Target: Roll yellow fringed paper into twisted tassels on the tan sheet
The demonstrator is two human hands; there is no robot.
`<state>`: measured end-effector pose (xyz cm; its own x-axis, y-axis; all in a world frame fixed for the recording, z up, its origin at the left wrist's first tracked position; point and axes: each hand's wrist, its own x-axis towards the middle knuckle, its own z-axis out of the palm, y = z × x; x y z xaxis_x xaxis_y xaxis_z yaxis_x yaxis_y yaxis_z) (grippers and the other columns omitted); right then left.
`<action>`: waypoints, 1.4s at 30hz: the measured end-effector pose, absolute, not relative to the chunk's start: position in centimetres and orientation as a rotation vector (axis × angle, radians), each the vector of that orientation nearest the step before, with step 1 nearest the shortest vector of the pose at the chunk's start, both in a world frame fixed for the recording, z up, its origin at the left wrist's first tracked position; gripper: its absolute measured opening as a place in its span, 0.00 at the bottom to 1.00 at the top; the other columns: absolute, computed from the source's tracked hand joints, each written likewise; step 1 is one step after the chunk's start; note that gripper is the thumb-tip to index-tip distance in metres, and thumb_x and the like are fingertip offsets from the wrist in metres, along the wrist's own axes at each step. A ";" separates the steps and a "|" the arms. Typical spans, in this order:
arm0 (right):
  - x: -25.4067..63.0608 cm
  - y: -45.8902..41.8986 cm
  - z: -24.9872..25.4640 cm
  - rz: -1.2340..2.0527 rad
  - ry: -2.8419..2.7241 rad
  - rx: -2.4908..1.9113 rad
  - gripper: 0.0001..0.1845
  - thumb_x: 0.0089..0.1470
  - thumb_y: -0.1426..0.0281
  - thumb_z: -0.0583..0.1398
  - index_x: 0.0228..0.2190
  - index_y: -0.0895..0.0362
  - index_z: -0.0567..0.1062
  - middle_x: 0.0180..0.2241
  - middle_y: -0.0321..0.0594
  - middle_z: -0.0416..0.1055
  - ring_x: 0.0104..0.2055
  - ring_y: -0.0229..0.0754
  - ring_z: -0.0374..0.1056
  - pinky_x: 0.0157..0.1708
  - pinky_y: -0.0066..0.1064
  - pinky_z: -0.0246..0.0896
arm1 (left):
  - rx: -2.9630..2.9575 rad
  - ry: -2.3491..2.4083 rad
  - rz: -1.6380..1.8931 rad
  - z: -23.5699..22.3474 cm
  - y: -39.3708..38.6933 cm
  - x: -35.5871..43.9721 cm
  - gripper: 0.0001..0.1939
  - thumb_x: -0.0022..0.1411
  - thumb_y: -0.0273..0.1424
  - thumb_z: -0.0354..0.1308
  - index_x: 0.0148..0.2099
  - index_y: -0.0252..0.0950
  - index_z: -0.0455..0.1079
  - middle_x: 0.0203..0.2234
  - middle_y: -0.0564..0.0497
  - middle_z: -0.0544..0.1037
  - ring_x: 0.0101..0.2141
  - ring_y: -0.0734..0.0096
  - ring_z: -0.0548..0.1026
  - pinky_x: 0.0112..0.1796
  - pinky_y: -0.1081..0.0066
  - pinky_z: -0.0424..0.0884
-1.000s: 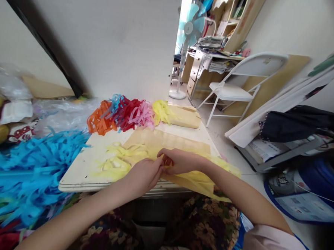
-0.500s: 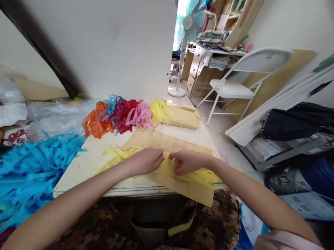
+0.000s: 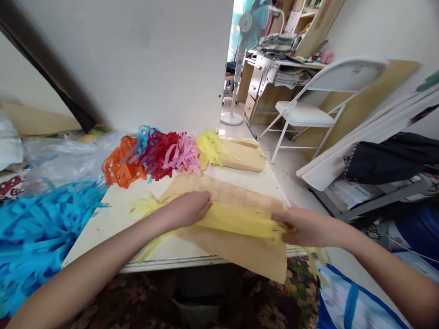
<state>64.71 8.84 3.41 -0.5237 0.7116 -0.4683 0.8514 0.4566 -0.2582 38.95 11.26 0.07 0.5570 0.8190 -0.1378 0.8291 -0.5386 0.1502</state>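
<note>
Clamps left hand (image 3: 193, 208) on yellow strips (image 3: 238, 220), nine-o'clock side. Touches their three-o'clock side with right hand (image 3: 308, 228); cannot tell whether clamped.

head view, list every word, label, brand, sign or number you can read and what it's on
Nothing is clearly readable.
Blue container, right edge: pale characters, too blurred.
Paper under the dark cloth: print too small.
Fan hub: any mark too small.
Yellow streamers, brown sheet: no lettering visible.

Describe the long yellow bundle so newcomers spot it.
Find the white table. On its near part lies a brown sheet, with the long yellow bundle across it. Unlike the yellow tuft behind, it spans left hand to right hand.
</note>
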 end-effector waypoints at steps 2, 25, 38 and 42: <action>67.5 9.8 3.7 -0.885 2.414 1.330 0.06 0.43 0.76 0.50 0.23 0.57 0.67 0.22 0.35 0.65 0.24 0.35 0.61 0.20 0.24 0.53 | 2.580 1.388 -0.069 -0.1 11.5 39.0 0.15 0.59 0.33 0.33 0.32 0.33 0.59 0.25 0.45 0.71 0.26 0.64 0.70 0.24 0.71 0.59; 54.2 13.1 2.1 -0.910 2.405 1.216 0.27 0.34 0.67 0.60 0.40 0.59 0.64 0.33 0.40 0.66 0.32 0.42 0.62 0.29 0.29 0.56 | 2.381 1.337 0.203 -0.8 9.6 38.8 0.12 0.58 0.30 0.37 0.36 0.33 0.61 0.26 0.47 0.72 0.27 0.67 0.70 0.28 0.70 0.61; 57.6 11.3 1.7 -0.930 2.422 1.273 0.07 0.44 0.73 0.49 0.18 0.58 0.59 0.18 0.32 0.56 0.20 0.30 0.51 0.19 0.23 0.45 | 2.386 1.384 -0.029 0.1 9.9 38.5 0.15 0.58 0.31 0.38 0.31 0.31 0.64 0.25 0.45 0.72 0.28 0.65 0.68 0.29 0.68 0.61; 57.0 11.7 1.7 -0.898 2.424 1.281 0.08 0.45 0.73 0.48 0.17 0.58 0.57 0.17 0.32 0.57 0.19 0.30 0.51 0.18 0.23 0.43 | 2.374 1.367 -0.025 0.3 10.2 38.2 0.17 0.58 0.36 0.37 0.29 0.32 0.64 0.23 0.48 0.71 0.25 0.68 0.67 0.25 0.70 0.59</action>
<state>57.05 11.67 1.65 -0.5797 0.6547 -0.4850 0.8127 0.4218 -0.4020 38.16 10.16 0.25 0.5215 0.8268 -0.2108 0.8341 -0.4419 0.3302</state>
